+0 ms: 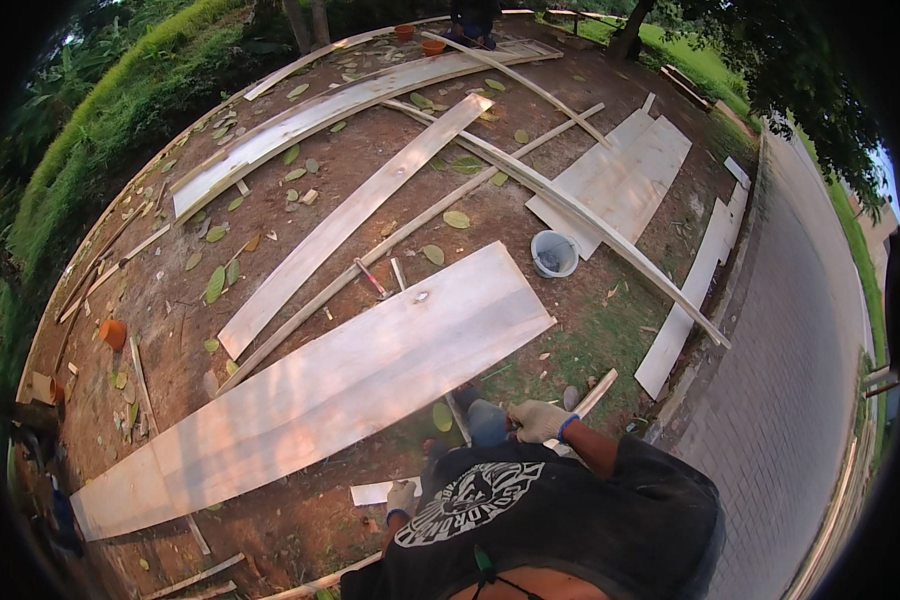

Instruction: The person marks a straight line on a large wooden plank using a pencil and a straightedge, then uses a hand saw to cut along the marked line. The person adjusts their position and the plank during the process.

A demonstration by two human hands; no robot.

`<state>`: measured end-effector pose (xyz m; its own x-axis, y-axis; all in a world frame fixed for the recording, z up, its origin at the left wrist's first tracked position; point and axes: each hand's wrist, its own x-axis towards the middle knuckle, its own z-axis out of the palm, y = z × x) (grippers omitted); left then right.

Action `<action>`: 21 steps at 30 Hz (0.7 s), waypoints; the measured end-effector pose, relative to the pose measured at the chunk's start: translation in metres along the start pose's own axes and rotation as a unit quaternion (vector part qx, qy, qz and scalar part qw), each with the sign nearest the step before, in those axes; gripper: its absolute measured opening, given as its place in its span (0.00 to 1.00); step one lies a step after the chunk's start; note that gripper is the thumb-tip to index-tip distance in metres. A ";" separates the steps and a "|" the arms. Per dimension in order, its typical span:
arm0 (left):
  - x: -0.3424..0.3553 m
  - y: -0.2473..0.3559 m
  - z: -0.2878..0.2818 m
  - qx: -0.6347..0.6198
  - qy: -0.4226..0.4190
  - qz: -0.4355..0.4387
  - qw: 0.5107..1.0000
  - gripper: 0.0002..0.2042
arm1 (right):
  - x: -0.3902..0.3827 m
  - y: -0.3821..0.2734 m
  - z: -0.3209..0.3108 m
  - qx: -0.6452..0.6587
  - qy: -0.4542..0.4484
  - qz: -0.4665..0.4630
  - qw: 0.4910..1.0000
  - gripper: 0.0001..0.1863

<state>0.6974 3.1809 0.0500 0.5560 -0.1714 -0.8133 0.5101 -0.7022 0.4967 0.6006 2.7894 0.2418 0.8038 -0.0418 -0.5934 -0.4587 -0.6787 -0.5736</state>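
My left hand (401, 498), in a pale work glove, is low beside my body, against a short pale piece of wood (372, 493). Its fingers look bent over the piece, but their grip is too small to make out. My right hand (541, 421), gloved with a blue cuff, is by my bent knee (487, 424); its fingers look curled, and whatever they may hold is hidden. Just ahead of me lies a wide panel of joined pale boards (320, 400). Beyond its far edge a hammer (372, 280) rests on the soil.
A grey bucket (553, 255) stands past the panel's right end. Long planks (360, 225) and poles cross the leaf-strewn soil. More panels (625, 180) lie at right, beside a paved road (770, 370). An orange pot (113, 333) is at left. Another person (473, 22) is at the far end.
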 end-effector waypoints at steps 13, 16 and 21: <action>0.040 -0.113 -0.012 0.193 0.000 0.118 0.974 0.30 | 0.019 -0.026 0.008 -0.049 0.047 -0.060 0.996 0.21; 0.031 -0.113 -0.010 0.153 -0.003 0.133 0.979 0.30 | 0.022 -0.011 0.016 -0.040 0.054 -0.075 0.995 0.22; 0.036 -0.093 0.006 0.213 -0.002 0.158 0.964 0.26 | 0.021 0.014 0.022 -0.019 0.078 -0.069 0.994 0.21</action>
<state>0.6658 3.2364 -0.0272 0.6357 -0.4251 -0.6443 0.0004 -0.8345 0.5510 0.6024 2.7953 0.2093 0.9084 -0.0572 -0.4141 -0.3273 -0.7136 -0.6194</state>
